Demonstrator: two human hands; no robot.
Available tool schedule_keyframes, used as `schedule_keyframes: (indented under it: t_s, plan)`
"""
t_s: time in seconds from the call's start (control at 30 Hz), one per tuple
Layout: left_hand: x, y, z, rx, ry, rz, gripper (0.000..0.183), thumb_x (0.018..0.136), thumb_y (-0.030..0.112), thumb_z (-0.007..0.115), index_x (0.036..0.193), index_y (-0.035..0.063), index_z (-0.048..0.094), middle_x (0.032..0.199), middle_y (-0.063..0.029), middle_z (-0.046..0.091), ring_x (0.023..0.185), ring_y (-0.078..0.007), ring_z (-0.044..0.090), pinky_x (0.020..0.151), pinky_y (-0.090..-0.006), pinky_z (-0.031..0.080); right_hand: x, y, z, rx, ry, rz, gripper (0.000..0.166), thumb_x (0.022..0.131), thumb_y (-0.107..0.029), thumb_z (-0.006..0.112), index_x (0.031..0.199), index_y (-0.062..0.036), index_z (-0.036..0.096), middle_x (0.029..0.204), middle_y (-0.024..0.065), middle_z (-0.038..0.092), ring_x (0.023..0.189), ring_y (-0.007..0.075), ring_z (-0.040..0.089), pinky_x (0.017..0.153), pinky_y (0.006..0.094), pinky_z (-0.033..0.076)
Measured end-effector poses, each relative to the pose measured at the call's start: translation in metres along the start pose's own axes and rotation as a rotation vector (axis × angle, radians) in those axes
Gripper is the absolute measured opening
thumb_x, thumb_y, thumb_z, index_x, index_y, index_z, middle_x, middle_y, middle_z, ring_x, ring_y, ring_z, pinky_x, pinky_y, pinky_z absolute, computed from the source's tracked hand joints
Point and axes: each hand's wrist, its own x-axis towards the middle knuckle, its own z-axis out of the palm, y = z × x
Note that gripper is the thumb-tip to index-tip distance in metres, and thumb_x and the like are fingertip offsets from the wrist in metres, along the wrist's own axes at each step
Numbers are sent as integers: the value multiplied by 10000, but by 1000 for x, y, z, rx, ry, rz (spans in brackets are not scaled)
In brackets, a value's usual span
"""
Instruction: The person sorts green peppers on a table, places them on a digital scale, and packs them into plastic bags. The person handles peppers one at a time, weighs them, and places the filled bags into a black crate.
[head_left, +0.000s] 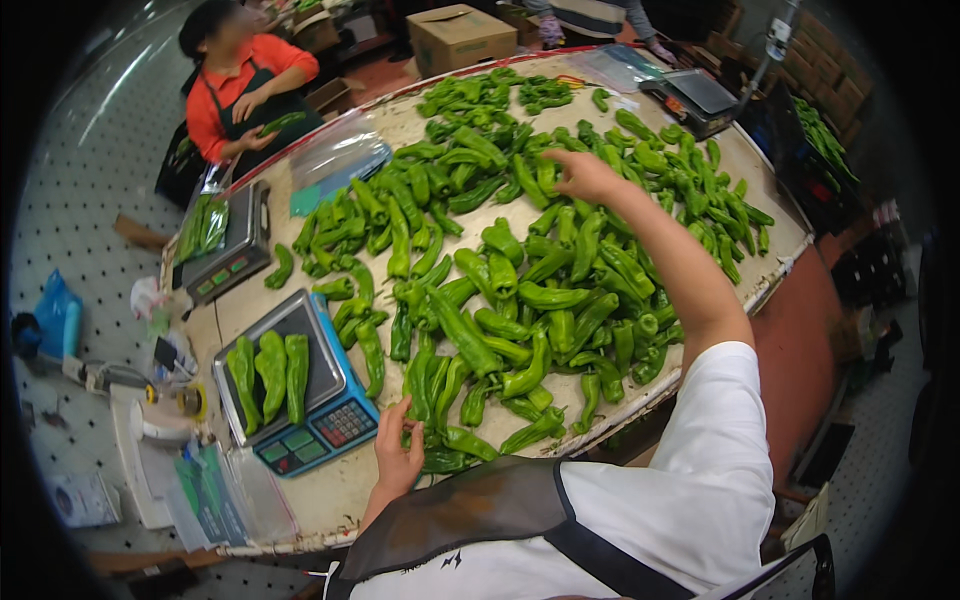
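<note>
Long green peppers (551, 296) lie in a loose heap over the table. My right arm stretches across them, and my right hand (589, 176) is at the far part of the heap with its index finger extended by a pepper. Its other fingers are partly hidden, so any grip is unclear. Low at the near edge, my left hand (397, 450) is beside several peppers, fingers slightly apart and nothing visible between them. To its left stands a blue digital scale (341, 442) with three peppers (271, 375) side by side on its metal plate.
Clear plastic bags (214, 495) lie at the table's near left corner. A second scale (240, 247) carries bagged peppers (206, 225). Across the table, a person in an orange top (259, 97) holds a pepper. Another scale (694, 97) stands far right, near a cardboard box (461, 41).
</note>
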Motion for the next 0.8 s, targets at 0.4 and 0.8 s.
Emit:
schedule_keyframes:
  t_s: [0.4,0.8]
  plan:
    - [-54,-11,-18,-57,135,-142,434,870,-45,636,1297,-7,564,1072,-169,613,755,-223,633,684,-307,527,6,-75,165,-140,-191,240,568,771,-411,747,1203,-66,613,1165,172,673,1095,345,638,904,452,506]
    - [-30,-1,-2,-138,20,-59,455,855,-71,640,1297,9,569,1064,-156,607,799,-209,628,694,-301,527,-137,-103,124,611,125,-114,607,686,-158,771,1234,-15,553,1129,157,642,1028,259,639,919,345,495]
